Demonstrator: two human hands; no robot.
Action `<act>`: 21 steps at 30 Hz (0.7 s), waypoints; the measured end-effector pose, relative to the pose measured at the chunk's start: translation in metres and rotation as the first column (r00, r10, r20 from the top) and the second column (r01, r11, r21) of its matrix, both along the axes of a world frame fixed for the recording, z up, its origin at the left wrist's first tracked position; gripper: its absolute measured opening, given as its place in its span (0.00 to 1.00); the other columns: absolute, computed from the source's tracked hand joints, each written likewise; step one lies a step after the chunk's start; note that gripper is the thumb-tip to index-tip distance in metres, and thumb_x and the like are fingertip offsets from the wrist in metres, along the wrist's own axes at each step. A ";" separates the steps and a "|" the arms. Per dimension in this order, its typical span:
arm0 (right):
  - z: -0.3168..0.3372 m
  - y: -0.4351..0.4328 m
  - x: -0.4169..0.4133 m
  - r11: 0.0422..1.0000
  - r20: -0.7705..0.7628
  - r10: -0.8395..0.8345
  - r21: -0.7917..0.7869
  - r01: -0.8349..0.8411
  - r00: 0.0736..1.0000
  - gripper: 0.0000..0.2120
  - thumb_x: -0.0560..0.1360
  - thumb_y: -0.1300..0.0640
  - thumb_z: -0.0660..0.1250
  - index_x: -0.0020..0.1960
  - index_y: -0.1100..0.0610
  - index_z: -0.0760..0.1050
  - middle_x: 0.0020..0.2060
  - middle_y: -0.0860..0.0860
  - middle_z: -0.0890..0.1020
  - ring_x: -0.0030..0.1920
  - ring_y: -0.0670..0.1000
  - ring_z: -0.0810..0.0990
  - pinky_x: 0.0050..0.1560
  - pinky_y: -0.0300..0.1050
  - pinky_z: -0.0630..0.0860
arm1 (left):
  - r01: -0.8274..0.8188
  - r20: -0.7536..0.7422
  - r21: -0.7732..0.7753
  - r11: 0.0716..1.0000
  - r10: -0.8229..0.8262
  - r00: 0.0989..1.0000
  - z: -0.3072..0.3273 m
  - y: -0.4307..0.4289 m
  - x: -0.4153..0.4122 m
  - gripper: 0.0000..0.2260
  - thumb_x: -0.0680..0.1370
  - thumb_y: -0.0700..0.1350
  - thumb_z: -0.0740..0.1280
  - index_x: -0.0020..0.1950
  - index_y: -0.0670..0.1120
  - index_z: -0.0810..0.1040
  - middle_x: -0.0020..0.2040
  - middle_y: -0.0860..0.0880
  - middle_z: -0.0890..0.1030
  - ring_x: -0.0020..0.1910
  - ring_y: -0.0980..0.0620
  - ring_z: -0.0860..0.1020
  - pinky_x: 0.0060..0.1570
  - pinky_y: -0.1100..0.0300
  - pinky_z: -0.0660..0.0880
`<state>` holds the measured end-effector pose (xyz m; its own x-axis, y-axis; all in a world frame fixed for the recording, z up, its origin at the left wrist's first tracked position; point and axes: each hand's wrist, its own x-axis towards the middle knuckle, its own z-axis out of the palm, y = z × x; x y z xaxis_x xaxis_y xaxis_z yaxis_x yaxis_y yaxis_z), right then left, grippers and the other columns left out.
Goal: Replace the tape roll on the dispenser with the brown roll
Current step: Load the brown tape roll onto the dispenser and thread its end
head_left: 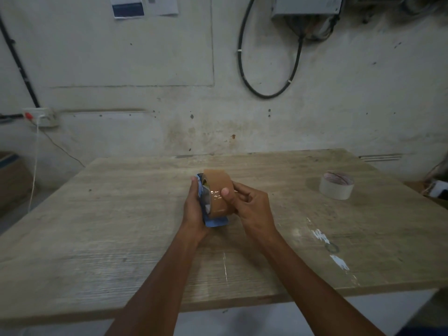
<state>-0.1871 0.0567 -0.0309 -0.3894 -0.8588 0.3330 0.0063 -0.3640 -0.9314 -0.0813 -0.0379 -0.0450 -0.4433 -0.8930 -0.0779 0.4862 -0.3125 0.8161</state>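
Over the middle of the wooden table (pixel 121 214) I hold a blue tape dispenser (pixel 214 221) with the brown roll (pixel 217 187) set in it. My left hand (pixel 194 209) wraps the dispenser's left side from below. My right hand (pixel 247 204) grips the brown roll from the right, thumb pressed on its outer face. Much of the dispenser is hidden behind the roll and my fingers. A whitish tape roll (pixel 336 185) lies flat on the table at the far right, apart from both hands.
The table's far edge meets a stained wall. Shiny tape scraps (pixel 339 260) stick to the table's right front. A cardboard box (pixel 12 178) stands on the floor at the left, and a wall socket (pixel 42 117) with a white cable hangs above it.
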 end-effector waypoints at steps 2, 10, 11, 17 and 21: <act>-0.004 0.002 0.000 1.000 0.015 0.018 -0.008 -0.018 1.000 0.19 0.77 0.58 0.73 0.67 0.60 0.79 0.50 0.51 0.89 0.51 0.51 0.88 0.50 0.38 0.83 | -0.004 0.005 0.021 1.000 0.004 1.000 0.000 -0.001 0.000 0.31 0.80 0.65 0.57 0.69 0.42 0.77 0.64 0.37 0.81 0.61 0.36 0.80 0.61 0.41 0.77; -0.019 -0.003 0.012 0.999 0.020 0.037 0.013 -0.037 0.999 0.21 0.76 0.62 0.73 0.68 0.61 0.78 0.55 0.55 0.88 0.56 0.55 0.87 0.64 0.58 0.79 | 0.036 -0.040 0.026 0.999 -0.035 0.999 -0.006 -0.008 0.003 0.30 0.78 0.68 0.57 0.55 0.43 0.84 0.44 0.43 0.86 0.41 0.45 0.85 0.39 0.52 0.82; -0.020 -0.002 0.012 0.999 0.013 0.037 0.011 -0.038 0.999 0.20 0.76 0.62 0.73 0.68 0.61 0.78 0.55 0.55 0.88 0.57 0.55 0.86 0.65 0.58 0.79 | 0.029 -0.041 0.024 0.999 -0.028 0.999 -0.007 -0.009 0.002 0.30 0.78 0.68 0.57 0.53 0.44 0.84 0.43 0.43 0.86 0.40 0.45 0.85 0.38 0.53 0.82; -0.021 0.000 0.005 0.999 -0.040 -0.025 0.020 0.026 0.999 0.19 0.77 0.61 0.72 0.68 0.61 0.79 0.56 0.56 0.87 0.58 0.54 0.86 0.65 0.59 0.79 | 0.071 -0.011 0.008 0.997 -0.071 0.997 -0.010 -0.012 -0.001 0.29 0.78 0.68 0.58 0.47 0.46 0.88 0.46 0.43 0.87 0.43 0.45 0.86 0.38 0.51 0.82; -0.023 -0.001 0.008 0.999 -0.053 -0.043 0.017 0.044 0.998 0.20 0.76 0.59 0.74 0.67 0.59 0.80 0.56 0.54 0.87 0.57 0.54 0.86 0.63 0.59 0.80 | 0.060 -0.012 0.004 0.998 -0.059 0.998 -0.011 -0.010 0.001 0.28 0.75 0.69 0.61 0.51 0.47 0.87 0.47 0.43 0.86 0.44 0.44 0.85 0.43 0.50 0.82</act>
<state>-0.1788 0.0562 -0.0539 -0.4094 -0.8473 0.3382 -0.0581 -0.3457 -0.9365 -0.0807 -0.0480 -0.0555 -0.4965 -0.8647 -0.0761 0.4763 -0.3446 0.8090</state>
